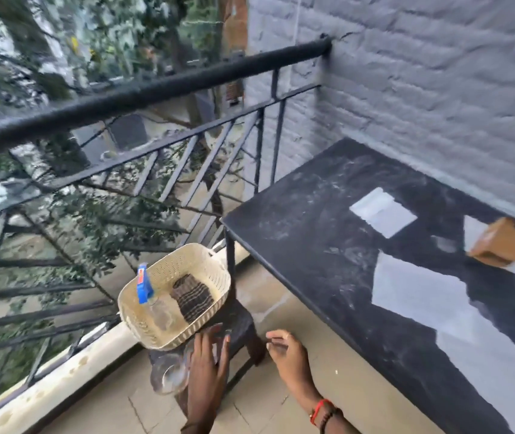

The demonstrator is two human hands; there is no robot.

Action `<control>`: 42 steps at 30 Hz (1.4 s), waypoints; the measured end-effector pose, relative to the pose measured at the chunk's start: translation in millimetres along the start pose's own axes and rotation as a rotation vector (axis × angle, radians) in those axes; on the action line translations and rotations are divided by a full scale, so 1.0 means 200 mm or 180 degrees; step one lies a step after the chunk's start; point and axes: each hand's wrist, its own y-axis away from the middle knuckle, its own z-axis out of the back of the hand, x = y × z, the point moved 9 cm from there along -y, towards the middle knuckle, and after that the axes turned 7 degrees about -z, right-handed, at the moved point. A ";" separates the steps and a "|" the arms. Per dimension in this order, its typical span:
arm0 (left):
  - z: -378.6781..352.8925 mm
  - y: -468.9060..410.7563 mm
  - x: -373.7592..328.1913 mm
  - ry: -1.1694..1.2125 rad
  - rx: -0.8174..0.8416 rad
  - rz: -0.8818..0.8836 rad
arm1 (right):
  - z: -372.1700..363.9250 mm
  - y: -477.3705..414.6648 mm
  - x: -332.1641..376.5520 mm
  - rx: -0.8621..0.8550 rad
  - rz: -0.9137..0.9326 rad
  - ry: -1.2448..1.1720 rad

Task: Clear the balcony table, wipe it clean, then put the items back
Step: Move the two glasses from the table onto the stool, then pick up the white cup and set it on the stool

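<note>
The black balcony table [328, 245] stands against the grey brick wall, and its top is dusty and smeared. A small brown box [500, 242] sits near the table's right edge, with a pale square patch [383, 211] to its left. Left of the table, a cream basket [209, 261] rests on a dark stool [240, 327]. It holds a clear spray bottle with a blue head [145, 286] and a dark striped cloth [192, 296]. My left hand [209, 355] hovers over the stool with straight fingers, beside a clear glass vessel [168, 375]. My right hand [287, 352] hangs relaxed and empty above the floor.
A black metal railing [143, 89] runs along the left, with trees and a drop beyond it. A low pale kerb [62, 380] lines the railing's foot. Beige floor tiles [259, 411] lie between the stool and the table.
</note>
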 end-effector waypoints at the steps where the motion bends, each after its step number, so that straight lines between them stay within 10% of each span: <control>1: -0.03 -0.04 -0.10 0.0043 0.0063 -0.0105 | 0.10 0.02 0.01 -0.0123 0.0002 -0.0069; 19: -0.76 -0.16 -1.31 0.0698 0.1472 -0.1330 | 1.53 0.32 -0.07 -0.2048 -0.0220 -0.1129; 42: -2.39 0.37 -2.64 0.0385 0.2904 -0.1879 | 3.31 0.57 -1.39 -0.3490 -0.1544 -0.2036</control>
